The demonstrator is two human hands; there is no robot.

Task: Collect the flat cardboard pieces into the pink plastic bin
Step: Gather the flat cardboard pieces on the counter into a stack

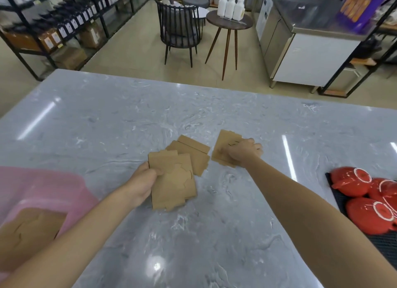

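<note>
Flat brown cardboard pieces lie on the grey marble table. My left hand grips the left edge of a cardboard stack near the table's middle. Just behind it lie two more overlapping cardboard pieces, untouched. My right hand is closed over another small pile of cardboard to the right. The pink plastic bin stands at the left edge, with cardboard lying inside it; my left forearm crosses its near corner.
Red ceramic teapots sit on a black mat at the right edge. Beyond the table's far edge stand a dark chair, a round side table with white bottles, shelving on the left and a steel counter on the right.
</note>
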